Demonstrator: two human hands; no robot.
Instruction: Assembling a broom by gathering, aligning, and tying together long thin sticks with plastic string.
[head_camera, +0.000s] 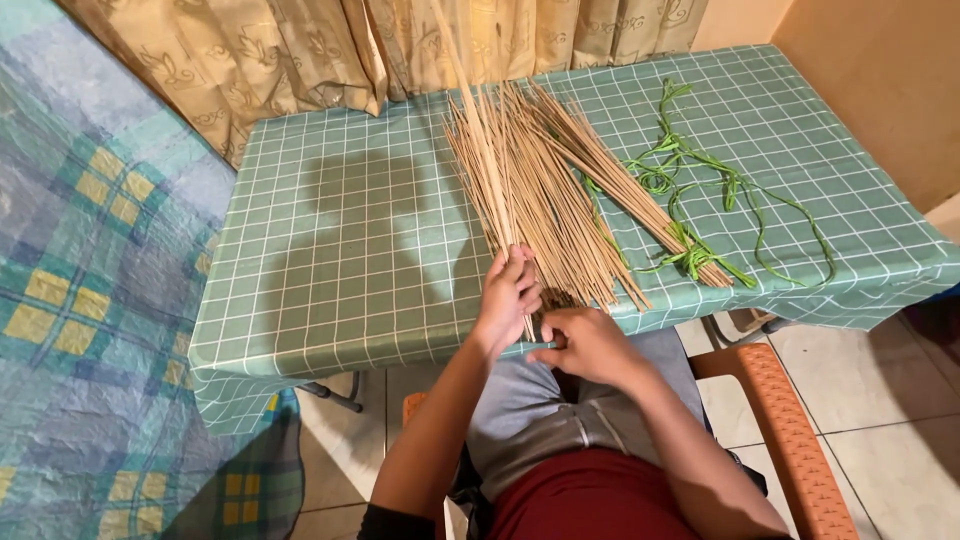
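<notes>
A loose pile of thin tan sticks (530, 170) fans out across a table under a green checked cloth (340, 250). My left hand (508, 297) grips a few of these sticks near their lower ends, and they rise steeply toward the curtain. Just below the table edge, my right hand (585, 343) pinches the bottom ends of the sticks. A second bunch of sticks (640, 200), tied with a green strip, lies to the right of the loose pile.
Green ribbon strips (720, 175) trail over the right part of the table. A beige curtain (380, 45) hangs behind it. A checked blanket (90, 280) lies to the left. An orange chair arm (790, 430) is beside my right leg.
</notes>
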